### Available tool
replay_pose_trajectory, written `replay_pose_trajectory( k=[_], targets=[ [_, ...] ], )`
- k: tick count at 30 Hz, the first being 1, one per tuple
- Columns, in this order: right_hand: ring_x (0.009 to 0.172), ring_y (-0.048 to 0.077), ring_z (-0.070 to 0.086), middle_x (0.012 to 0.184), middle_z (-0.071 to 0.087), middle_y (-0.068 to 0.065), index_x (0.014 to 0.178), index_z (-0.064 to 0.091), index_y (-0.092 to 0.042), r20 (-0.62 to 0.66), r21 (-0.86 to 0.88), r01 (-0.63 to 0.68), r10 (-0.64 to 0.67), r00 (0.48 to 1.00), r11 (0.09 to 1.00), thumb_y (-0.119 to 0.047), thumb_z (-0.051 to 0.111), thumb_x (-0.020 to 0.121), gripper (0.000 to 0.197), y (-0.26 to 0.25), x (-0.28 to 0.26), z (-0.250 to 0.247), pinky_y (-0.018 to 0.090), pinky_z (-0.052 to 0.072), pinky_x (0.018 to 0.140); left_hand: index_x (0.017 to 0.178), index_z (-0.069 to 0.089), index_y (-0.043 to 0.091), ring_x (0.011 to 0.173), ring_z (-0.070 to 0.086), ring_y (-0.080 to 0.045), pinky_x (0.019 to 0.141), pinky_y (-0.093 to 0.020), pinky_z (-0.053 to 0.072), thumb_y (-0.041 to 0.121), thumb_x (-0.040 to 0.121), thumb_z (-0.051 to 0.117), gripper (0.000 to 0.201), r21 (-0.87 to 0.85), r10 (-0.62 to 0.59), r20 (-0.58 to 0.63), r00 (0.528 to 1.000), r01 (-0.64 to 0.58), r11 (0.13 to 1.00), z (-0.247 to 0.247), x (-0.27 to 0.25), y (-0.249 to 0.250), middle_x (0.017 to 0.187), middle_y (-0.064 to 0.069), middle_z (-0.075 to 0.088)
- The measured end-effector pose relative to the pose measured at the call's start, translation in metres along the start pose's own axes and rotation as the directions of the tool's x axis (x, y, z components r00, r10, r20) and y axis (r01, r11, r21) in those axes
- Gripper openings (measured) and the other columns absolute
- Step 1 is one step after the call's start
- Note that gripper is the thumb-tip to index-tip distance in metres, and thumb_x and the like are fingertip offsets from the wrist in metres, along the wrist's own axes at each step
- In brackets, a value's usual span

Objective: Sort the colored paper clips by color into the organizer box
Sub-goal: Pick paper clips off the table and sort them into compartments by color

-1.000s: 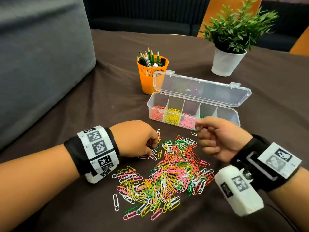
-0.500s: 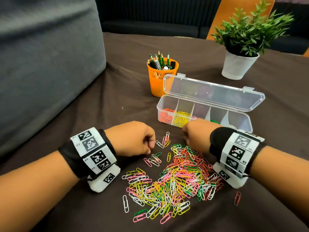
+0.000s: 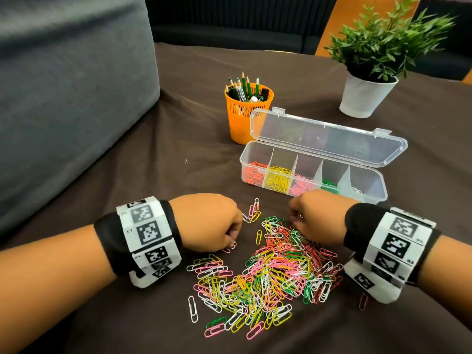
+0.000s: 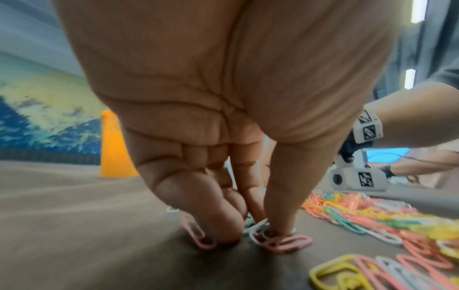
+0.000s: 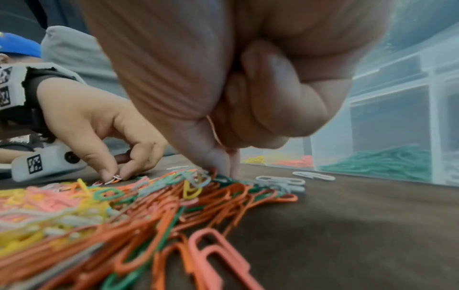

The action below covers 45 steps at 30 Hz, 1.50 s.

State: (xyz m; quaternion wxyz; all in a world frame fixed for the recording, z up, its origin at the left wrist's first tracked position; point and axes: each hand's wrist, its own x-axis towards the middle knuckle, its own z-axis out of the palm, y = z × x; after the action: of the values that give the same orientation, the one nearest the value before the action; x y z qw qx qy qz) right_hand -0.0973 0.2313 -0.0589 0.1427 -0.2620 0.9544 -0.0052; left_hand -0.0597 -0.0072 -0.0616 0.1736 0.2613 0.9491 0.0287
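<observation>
Reaching down at the left edge of the paper clip pile (image 3: 263,267), the left hand (image 3: 208,222) has its fingers curled, thumb and fingertips (image 4: 278,225) pinching a small cluster of pink and white clips (image 4: 280,239) against the brown tablecloth (image 3: 178,123). Both wrists carry white bands printed with black square marker codes; no readable lettering shows on them. The pile lies between the two hands, mixing yellow, pink, orange, green and white clips. At the pile's far right edge the right hand (image 3: 316,215) is curled too, thumb and fingertip pressed together on clips at the top of the heap; which clip they pinch cannot be told. Just beyond the pile, behind the right hand, sits the clear organizer box (image 3: 370,195), lid open, its compartments holding orange, yellow, pink, green and white clips. Farther beyond the pile stand an orange pencil cup (image 3: 245,116) and, toward the right, a potted plant (image 3: 367,95).
</observation>
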Motion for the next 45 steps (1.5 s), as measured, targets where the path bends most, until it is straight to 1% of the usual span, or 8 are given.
replay_pose_trajectory(
  k=[11,17,20,24,29,31,36,45],
  targets=[
    [0.049,0.005,0.045,0.054,0.052,-0.008,0.076,0.063,-0.011,0.005,0.302,-0.031,0.031,1.0,0.953,-0.019,0.063,0.084,0.011,0.014,-0.002,-0.011,0.016,0.038,0.051,0.091,0.067,0.032,0.071,0.057,0.002,0.064,-0.018,0.041,0.029,0.086,0.068,0.006,-0.111,-0.18,-0.082,0.98,0.17,0.979,-0.012,-0.007,-0.028,0.078,0.016,0.065],
    [0.041,0.01,0.03,0.062,0.045,0.007,0.07,0.046,-0.012,0.237,0.966,-0.234,0.019,0.971,-0.112,-0.005,0.046,0.075,0.01,0.017,-0.011,-0.02,0.014,0.019,0.035,0.088,0.068,0.03,0.077,0.059,-0.005,0.074,-0.029,0.051,0.037,0.083,0.071,0.008,-0.021,-0.177,-0.076,0.981,0.176,0.984,-0.01,-0.009,-0.027,0.085,0.012,0.063],
    [0.042,0.011,0.035,0.067,0.051,0.009,0.072,0.042,-0.013,0.232,0.921,-0.226,-0.019,0.973,-0.318,-0.001,0.041,0.065,0.014,0.012,-0.008,-0.021,0.015,0.024,0.033,0.087,0.066,0.029,0.077,0.059,-0.007,0.071,-0.027,0.05,0.041,0.081,0.072,0.015,0.0,-0.187,-0.061,0.981,0.187,0.982,-0.006,-0.008,-0.025,0.081,0.013,0.064],
    [0.043,0.009,0.025,0.06,0.037,0.001,0.076,0.046,-0.016,0.235,0.97,-0.229,0.072,0.969,-0.086,0.003,0.037,0.073,0.021,-0.005,0.005,-0.013,0.011,0.014,0.038,0.093,0.069,0.03,0.073,0.057,-0.003,0.068,-0.022,0.044,0.032,0.085,0.068,0.007,-0.051,-0.229,-0.079,0.97,0.225,0.973,-0.008,-0.009,-0.029,0.075,0.018,0.062],
    [0.049,0.009,0.043,0.059,0.047,-0.005,0.067,0.049,-0.017,-0.051,0.645,-0.04,0.095,0.994,0.763,-0.011,0.055,0.085,0.02,-0.031,0.029,-0.009,0.025,0.035,0.048,0.097,0.069,0.031,0.068,0.053,0.003,0.06,-0.017,0.037,0.04,0.081,0.076,0.019,-0.055,-0.243,-0.059,0.968,0.24,0.969,-0.007,-0.01,-0.035,0.078,0.018,0.064],
    [0.069,0.014,0.056,0.071,0.057,-0.007,0.073,0.059,-0.019,-0.113,0.376,0.034,0.009,0.994,0.926,-0.016,0.06,0.082,0.01,-0.036,0.037,-0.009,0.026,0.045,0.064,0.098,0.069,0.031,0.069,0.053,0.0,0.061,-0.02,0.038,0.042,0.081,0.076,0.021,-0.036,-0.238,-0.06,0.969,0.236,0.971,-0.007,-0.01,-0.036,0.077,0.017,0.063],
    [0.087,0.017,0.051,0.094,0.055,-0.004,0.107,0.065,-0.02,0.068,0.04,0.07,-0.073,0.995,0.997,-0.008,0.056,0.088,0.025,-0.047,0.05,-0.018,0.018,0.036,0.07,0.093,0.069,0.032,0.073,0.056,-0.004,0.064,-0.025,0.04,0.045,0.081,0.074,0.018,-0.014,-0.21,-0.049,0.977,0.209,0.978,-0.008,-0.011,-0.039,0.081,0.014,0.064],
    [0.075,0.019,0.06,0.081,0.066,0.002,0.079,0.063,-0.013,-0.025,0.188,0.036,-0.032,0.999,0.982,-0.016,0.057,0.086,0.01,-0.032,0.04,-0.019,0.022,0.04,0.06,0.093,0.07,0.033,0.075,0.062,-0.001,0.07,-0.022,0.047,0.033,0.084,0.073,0.01,-0.118,-0.142,-0.015,0.99,0.139,0.983,-0.006,-0.019,-0.053,0.09,0.01,0.069]
  ],
)
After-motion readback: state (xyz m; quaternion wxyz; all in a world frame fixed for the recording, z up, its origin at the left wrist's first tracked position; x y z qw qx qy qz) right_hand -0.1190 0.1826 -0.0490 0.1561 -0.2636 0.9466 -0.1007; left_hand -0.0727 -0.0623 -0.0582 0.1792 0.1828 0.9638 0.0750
